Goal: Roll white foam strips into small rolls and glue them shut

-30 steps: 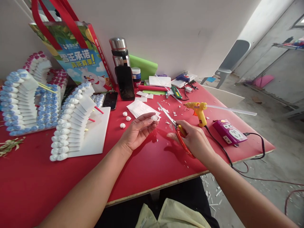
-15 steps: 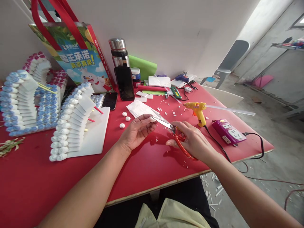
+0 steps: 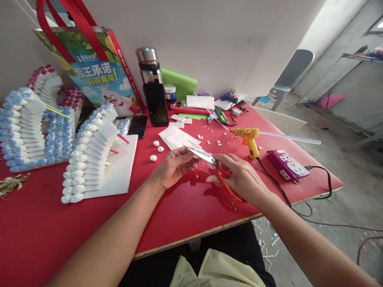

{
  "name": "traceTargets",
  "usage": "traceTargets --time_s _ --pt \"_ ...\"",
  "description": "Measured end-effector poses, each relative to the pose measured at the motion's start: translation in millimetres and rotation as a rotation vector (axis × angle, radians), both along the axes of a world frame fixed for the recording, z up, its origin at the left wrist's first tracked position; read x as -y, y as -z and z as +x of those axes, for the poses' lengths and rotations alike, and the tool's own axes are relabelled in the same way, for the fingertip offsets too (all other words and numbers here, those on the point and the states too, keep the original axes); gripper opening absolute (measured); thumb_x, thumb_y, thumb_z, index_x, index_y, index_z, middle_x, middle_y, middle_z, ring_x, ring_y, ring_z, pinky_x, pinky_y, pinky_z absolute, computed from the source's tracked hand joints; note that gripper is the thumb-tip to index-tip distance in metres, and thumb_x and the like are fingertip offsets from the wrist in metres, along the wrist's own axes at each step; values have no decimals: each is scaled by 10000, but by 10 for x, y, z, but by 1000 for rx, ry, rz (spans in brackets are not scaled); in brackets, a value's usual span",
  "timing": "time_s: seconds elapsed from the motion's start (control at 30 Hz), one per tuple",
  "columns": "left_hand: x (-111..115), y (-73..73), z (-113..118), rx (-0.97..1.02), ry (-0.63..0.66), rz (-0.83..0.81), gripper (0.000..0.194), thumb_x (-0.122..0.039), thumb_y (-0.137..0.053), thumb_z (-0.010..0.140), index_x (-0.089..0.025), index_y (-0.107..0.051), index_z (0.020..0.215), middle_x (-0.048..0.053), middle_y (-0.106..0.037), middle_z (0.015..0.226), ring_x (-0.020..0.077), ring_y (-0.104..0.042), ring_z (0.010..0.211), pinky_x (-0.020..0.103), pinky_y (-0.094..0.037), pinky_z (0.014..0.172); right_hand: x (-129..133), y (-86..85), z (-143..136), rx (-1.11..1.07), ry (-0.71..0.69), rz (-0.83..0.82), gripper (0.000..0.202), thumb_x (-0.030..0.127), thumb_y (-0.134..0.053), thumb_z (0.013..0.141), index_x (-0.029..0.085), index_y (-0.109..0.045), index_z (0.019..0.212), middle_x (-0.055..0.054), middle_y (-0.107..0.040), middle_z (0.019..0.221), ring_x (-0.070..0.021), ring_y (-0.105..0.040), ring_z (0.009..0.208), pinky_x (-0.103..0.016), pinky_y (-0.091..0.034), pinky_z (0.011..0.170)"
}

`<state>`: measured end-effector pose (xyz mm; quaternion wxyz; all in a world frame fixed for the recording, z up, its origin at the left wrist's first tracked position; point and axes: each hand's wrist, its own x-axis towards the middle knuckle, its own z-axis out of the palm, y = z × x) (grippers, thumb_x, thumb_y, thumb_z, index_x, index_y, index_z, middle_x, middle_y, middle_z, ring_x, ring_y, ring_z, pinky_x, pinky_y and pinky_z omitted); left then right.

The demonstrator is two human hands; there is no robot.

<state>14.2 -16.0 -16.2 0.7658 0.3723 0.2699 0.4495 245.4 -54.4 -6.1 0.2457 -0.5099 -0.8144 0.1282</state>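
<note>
My right hand [image 3: 239,175] grips a pair of scissors [image 3: 229,187] with red-orange handles. Their blades are apart and point left, reaching my left fingertips. Over the red table, my left hand [image 3: 176,167] is closed, its thumb and fingers pinching a small white paper piece [image 3: 196,158] mostly hidden by fingers and blade. Just beyond the left hand lies a stack of white paper sheets [image 3: 172,136]. Left of that stack sit several small white paper rosettes [image 3: 153,158]. Tiny white scraps [image 3: 219,142] are scattered behind the scissors.
At left stands a white fan-shaped model [image 3: 86,159] edged with paper rosettes, beside a blue-and-white one [image 3: 22,131]. A yellow glue gun [image 3: 249,139] and a purple power strip [image 3: 287,165] occupy the right. Behind are a phone [image 3: 155,104], a flask [image 3: 146,59] and a printed bag [image 3: 95,75].
The scissor blades have shifted slightly left and now cover more of the white piece at my left fingertips. My right hand has moved a little left too.
</note>
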Motion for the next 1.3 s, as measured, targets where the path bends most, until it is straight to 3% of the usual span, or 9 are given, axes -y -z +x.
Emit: traceTargets --time_s 0.33,0.57,0.67,0.8,0.97,1.07,1.17,1.3 --pt "11 -29 21 -10 11 -28 137 -229 -781 787 -106 -752 841 81 -704 806 96 -610 637 199 -495 612 28 29 4 -24 28 35 448 568 -631 868 188 -668 1101 -37 -625 777 -137 -487 609 -249 -376 592" --pt "10 -8 9 -19 -36 -45 201 -181 -811 736 -143 -752 924 51 -709 884 107 -652 727 228 -536 733 -116 53 88 -305 272 -133 429 589 -688 796 196 -703 966 58 -395 567 -101 -334 536 -226 -305 502" --pt "14 -3 -3 -99 -100 63 215 -198 -814 727 -162 -744 927 36 -695 879 114 -644 739 246 -527 753 -219 113 144 -411 303 -156 460 608 -699 768 189 -710 957 51 -424 588 -102 -350 546 -229 -306 495" --pt "49 -76 -34 -440 -214 335 196 -254 -799 746 -182 -731 916 39 -685 878 143 -621 767 263 -504 751 -308 157 181 -458 308 -212 467 622 -705 748 189 -705 923 47 -467 582 -96 -353 512 -234 -291 467" --pt "111 -376 -173 -919 -331 742 90 -212 -728 792 -194 -738 879 45 -672 862 158 -587 767 256 -448 738 -355 126 183 -454 280 -286 517 641 -704 737 183 -727 977 32 -520 579 -102 -402 489 -237 -325 460" --pt "139 -528 -377 -1201 -305 852 80 -208 -656 844 -207 -725 883 34 -672 870 158 -582 740 260 -425 676 -348 89 171 -458 257 -338 537 652 -724 711 180 -736 966 9 -579 630 -114 -469 512 -241 -364 487" --pt "167 -535 -613 -1480 -242 923 129 -245 -590 896 -208 -709 932 33 -686 935 158 -593 725 291 -458 707 -330 62 160 -483 263 -379 544 640 -750 691 178 -738 978 -3 -612 656 -123 -504 536 -244 -380 506" --pt "195 -382 -794 -1581 -198 1055 148 -241 -550 933 -190 -687 957 69 -700 1012 228 -637 1007 353 -488 893 -326 58 158 -491 279 -422 515 612 -765 690 189 -738 982 0 -623 657 -126 -509 544 -247 -377 514"
